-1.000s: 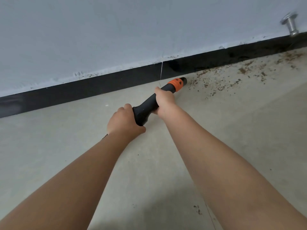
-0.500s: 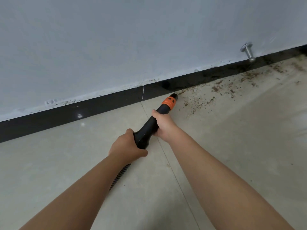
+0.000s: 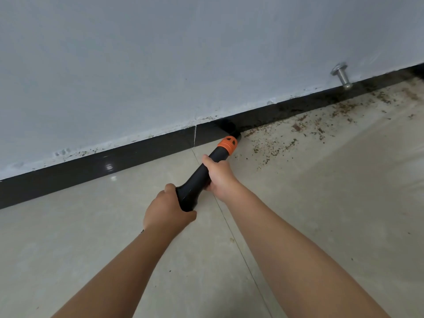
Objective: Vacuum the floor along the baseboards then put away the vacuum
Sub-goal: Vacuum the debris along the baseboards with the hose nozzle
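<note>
Head view: the right hand (image 3: 220, 177) wraps the black vacuum wand (image 3: 206, 173) midway, the left hand (image 3: 166, 210) clamps its rear end. Its orange collar (image 3: 227, 145) points at the black baseboard (image 3: 137, 152), tip just beside brown debris (image 3: 275, 143) on the floor (image 3: 321, 203). Sweeping slowly rightward, nozzle low along the baseboard, should work best.

No readable text (vacuum nozzle (image 3: 207, 171) unmarked).
</note>
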A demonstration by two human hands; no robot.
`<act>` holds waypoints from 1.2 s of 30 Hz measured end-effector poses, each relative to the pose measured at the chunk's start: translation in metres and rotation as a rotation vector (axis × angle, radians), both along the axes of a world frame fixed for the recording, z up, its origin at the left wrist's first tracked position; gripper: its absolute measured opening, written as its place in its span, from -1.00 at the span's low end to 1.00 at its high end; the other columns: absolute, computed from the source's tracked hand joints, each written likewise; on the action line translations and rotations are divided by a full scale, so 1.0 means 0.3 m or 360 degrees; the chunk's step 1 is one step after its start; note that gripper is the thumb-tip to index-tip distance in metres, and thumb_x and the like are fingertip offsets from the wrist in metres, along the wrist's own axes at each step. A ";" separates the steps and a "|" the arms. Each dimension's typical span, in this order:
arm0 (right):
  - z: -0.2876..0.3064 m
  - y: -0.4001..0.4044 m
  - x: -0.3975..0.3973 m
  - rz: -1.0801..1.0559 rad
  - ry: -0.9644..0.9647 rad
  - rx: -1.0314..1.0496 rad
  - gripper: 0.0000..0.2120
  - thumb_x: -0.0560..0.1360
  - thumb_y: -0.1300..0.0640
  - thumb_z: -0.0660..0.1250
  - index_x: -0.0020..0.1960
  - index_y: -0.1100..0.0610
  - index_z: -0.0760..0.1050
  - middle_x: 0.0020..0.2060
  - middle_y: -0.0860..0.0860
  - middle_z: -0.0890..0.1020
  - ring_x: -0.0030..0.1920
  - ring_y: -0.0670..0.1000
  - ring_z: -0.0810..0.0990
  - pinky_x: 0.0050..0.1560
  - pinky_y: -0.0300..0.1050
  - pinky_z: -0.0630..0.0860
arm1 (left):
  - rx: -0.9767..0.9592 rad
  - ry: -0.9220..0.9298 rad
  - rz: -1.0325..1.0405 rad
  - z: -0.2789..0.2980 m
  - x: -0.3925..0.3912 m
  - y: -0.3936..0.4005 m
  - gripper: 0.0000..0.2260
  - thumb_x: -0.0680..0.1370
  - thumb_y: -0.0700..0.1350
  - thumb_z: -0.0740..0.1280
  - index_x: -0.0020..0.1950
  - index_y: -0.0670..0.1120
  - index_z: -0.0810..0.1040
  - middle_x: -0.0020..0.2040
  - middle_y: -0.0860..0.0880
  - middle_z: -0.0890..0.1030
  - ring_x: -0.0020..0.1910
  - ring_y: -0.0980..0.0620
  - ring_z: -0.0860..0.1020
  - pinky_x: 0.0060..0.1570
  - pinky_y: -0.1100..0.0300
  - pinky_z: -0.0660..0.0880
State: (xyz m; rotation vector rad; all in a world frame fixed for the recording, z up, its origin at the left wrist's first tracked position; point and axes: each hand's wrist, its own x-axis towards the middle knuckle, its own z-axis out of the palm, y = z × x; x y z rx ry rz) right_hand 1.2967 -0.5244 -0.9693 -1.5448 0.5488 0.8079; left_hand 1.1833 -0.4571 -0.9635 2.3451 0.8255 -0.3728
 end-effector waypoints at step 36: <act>0.036 -0.150 -0.230 -0.0369 0.0194 0.0153 -0.45 0.53 0.10 0.30 0.41 0.19 0.13 0.24 0.14 0.45 0.18 0.18 0.50 0.12 0.16 0.54 | -0.0086 0.0154 -0.0566 0.095 -0.117 -0.013 -0.62 0.32 -0.13 0.45 0.03 0.01 0.36 -0.20 0.08 0.51 -0.24 0.12 0.52 -0.25 0.24 0.48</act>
